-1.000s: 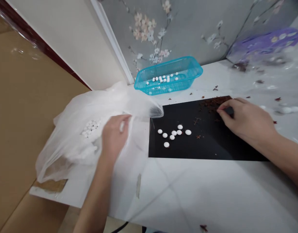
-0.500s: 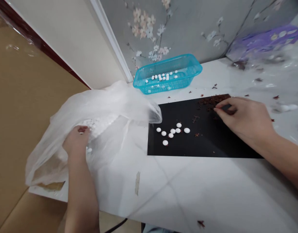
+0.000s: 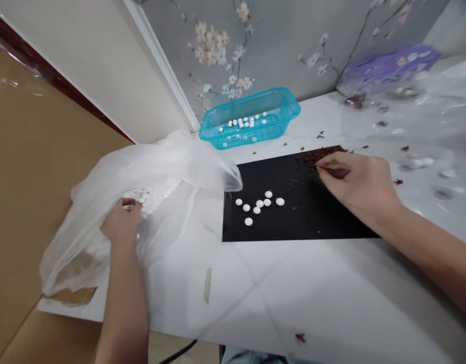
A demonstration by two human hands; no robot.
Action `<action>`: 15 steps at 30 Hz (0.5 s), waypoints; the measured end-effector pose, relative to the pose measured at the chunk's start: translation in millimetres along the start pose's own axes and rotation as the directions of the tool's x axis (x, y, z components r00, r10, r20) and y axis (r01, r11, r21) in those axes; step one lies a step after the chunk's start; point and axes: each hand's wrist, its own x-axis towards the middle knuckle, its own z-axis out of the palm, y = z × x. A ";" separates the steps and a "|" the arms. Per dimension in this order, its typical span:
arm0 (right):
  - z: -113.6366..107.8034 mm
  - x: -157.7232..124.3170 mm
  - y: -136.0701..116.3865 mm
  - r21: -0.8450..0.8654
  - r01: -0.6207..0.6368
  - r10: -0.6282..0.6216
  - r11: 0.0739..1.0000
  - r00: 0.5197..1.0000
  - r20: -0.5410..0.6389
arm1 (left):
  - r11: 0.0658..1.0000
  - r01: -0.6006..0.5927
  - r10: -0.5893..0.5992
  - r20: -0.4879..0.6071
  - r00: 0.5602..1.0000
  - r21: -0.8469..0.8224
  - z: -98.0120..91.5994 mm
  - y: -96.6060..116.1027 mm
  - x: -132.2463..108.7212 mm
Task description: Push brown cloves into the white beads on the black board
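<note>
My left hand [image 3: 121,218] reaches into the mouth of a translucent white plastic bag [image 3: 104,174]. Its fingers are curled closed at a heap of small white balls [image 3: 151,205]; what they hold is hidden. On the black sheet [image 3: 271,227], my right hand [image 3: 354,182] pinches thumb and forefinger together beside a pile of small reddish-brown star-shaped pieces [image 3: 318,155]. Anything between those fingertips is too small to make out. Several white balls [image 3: 280,201] lie loose on the sheet's left half, some with a reddish piece showing at the edge.
A blue plastic basket [image 3: 255,135] with several white balls stands behind the sheet, near the flowered wall. Clear plastic wrapping [image 3: 441,116] and a purple packet [image 3: 392,65] lie at the right. Stray reddish pieces [image 3: 300,337] dot the white table [image 3: 255,288].
The view has shifted slightly, so most things sit farther left. My right hand stays pinched at the pile and my left hand stays in the bag among the white balls.
</note>
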 end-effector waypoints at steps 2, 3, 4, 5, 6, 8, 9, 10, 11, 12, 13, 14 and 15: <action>0.8 -1.2 -1.7 0.013 0.026 -0.026 1.000 1.000 -0.005 | 0.997 -0.045 0.042 -0.068 0.997 -0.055 1.4 4.4 -2.3; 1.5 -1.9 -2.3 0.031 0.036 -0.036 0.999 0.999 -0.011 | 0.992 -0.085 0.077 -0.094 0.993 -0.088 2.4 8.9 -4.7; 2.5 -2.7 -2.8 0.058 0.041 -0.040 0.997 0.999 -0.017 | 0.983 -0.135 0.121 -0.111 0.986 -0.122 3.6 15.1 -8.4; 3.6 -3.7 -3.3 0.092 0.040 -0.039 0.995 0.999 -0.020 | 0.970 -0.189 0.173 -0.113 0.978 -0.150 5.0 23.1 -13.7; 4.8 -4.7 -4.1 0.131 0.037 -0.035 0.991 0.999 -0.018 | 0.949 -0.253 0.235 -0.110 0.966 -0.190 6.3 32.8 -20.8; 7.2 -7.0 -6.5 0.194 0.034 -0.034 0.980 0.999 -0.003 | 0.877 -0.382 0.370 -0.098 0.924 -0.292 8.2 55.1 -41.7; 8.2 -8.2 -8.2 0.215 0.039 -0.041 0.976 0.999 0.005 | 0.796 -0.458 0.448 -0.123 0.886 -0.396 8.3 66.7 -55.3; 9.0 -9.5 -10.3 0.232 0.046 -0.049 0.972 0.999 0.011 | 0.697 -0.519 0.521 -0.148 0.841 -0.495 7.8 77.7 -70.6; 9.5 -10.9 -12.8 0.248 0.052 -0.058 0.967 0.998 0.019 | 0.603 -0.558 0.587 -0.156 0.795 -0.570 6.7 87.6 -86.8; 9.8 -12.4 -15.4 0.266 0.056 -0.065 0.962 0.998 0.026 | 0.516 -0.579 0.662 -0.135 0.737 -0.631 5.2 96.1 -103.1; 9.9 -14.1 -18.3 0.287 0.056 -0.068 0.956 0.997 0.031 | 0.438 -0.597 0.748 -0.095 0.657 -0.672 3.7 102.9 -118.6; 9.9 -16.0 -21.4 0.311 0.054 -0.069 0.949 0.997 0.037 | 0.375 -0.607 0.817 -0.060 0.574 -0.701 2.4 108.0 -132.5; 9.9 -18.1 -24.6 0.333 0.049 -0.068 0.942 0.997 0.047 | 0.318 -0.613 0.874 -0.026 0.485 -0.724 1.6 111.7 -144.1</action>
